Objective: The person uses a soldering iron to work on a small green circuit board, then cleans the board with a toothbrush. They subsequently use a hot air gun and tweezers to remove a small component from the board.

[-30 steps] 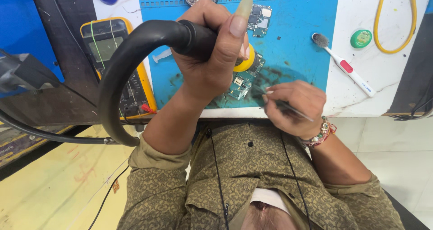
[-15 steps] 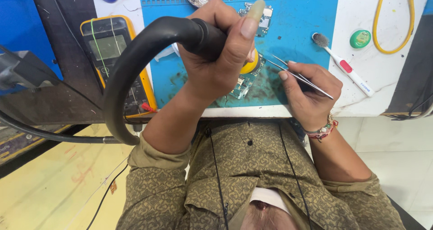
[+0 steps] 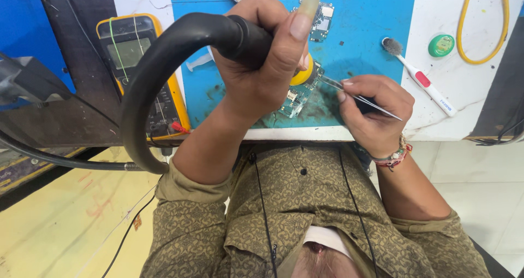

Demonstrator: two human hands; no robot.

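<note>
- Head view, looking down over a patterned olive-brown shirt [image 3: 305, 212] at a white workbench [image 3: 480, 92] topped with a blue rubber work mat [image 3: 376, 21].
- Left hand [image 3: 262, 65] wrapped tight around the black handle of a hot-air tool with a yellow collar [image 3: 302, 73], fingers fully closed on it, thumb stretched up along the top.
- Thick black ribbed hose [image 3: 158, 76] looping from that handle out to the left and down past the bench edge.
- Nozzle end pointed down at a small green circuit board [image 3: 297, 95] lying on the blue mat near its front edge, just under the left hand; nozzle tip itself hidden by the hand.
- Right hand [image 3: 374, 111] pinching thin silver metal tweezers [image 3: 357, 98] between thumb and fingers, grip closed on them, tips reaching left to the circuit board beside the yellow collar.
- Whether the tweezer tips touch the board or hold a part: too small to tell.
- Beaded bracelet [image 3: 394, 157] on the right wrist.
- Second small circuit board [image 3: 322, 19] farther back on the mat, apart from both hands.
- Yellow-cased multimeter with grey screen [image 3: 139, 65] lying left of the mat, partly behind the hose.
- White toothbrush with red patch [image 3: 423, 84] on the white surface right of the mat, round green tin [image 3: 441, 45] and yellow cable loop [image 3: 486, 21] beyond it.
</note>
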